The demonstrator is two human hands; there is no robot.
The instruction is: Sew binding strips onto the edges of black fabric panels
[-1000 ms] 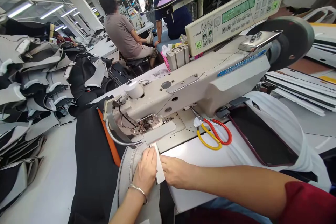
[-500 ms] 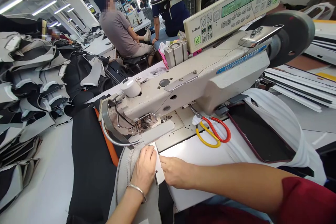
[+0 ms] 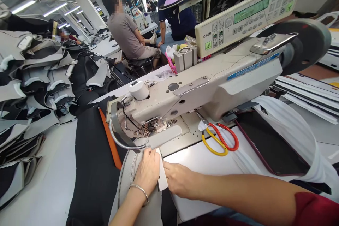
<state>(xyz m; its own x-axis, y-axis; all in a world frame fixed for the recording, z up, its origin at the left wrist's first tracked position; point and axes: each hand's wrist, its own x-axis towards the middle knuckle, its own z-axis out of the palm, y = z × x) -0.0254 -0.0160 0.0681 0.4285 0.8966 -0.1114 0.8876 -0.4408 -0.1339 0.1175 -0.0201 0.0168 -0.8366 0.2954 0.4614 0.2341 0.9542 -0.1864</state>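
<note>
My left hand (image 3: 148, 173) lies flat, fingers together, on a grey fabric piece (image 3: 127, 180) just in front of the presser foot of a cream sewing machine (image 3: 201, 84). My right hand (image 3: 178, 180) presses beside it, and a small white strip (image 3: 162, 173) stands pinched between the two hands. A silver bangle sits on my left wrist. The needle area (image 3: 152, 125) is a short way beyond my fingertips.
Red and yellow scissors (image 3: 219, 139) lie on the machine bed to the right. Black fabric with an orange strip (image 3: 109, 137) runs along the left. Stacks of grey and black cut pieces (image 3: 34, 77) fill the far left. A seated person (image 3: 127, 35) works behind.
Both hands with the white strip have shifted slightly toward the presser foot; the camera view has drifted a little. Nothing was let go or picked up.
</note>
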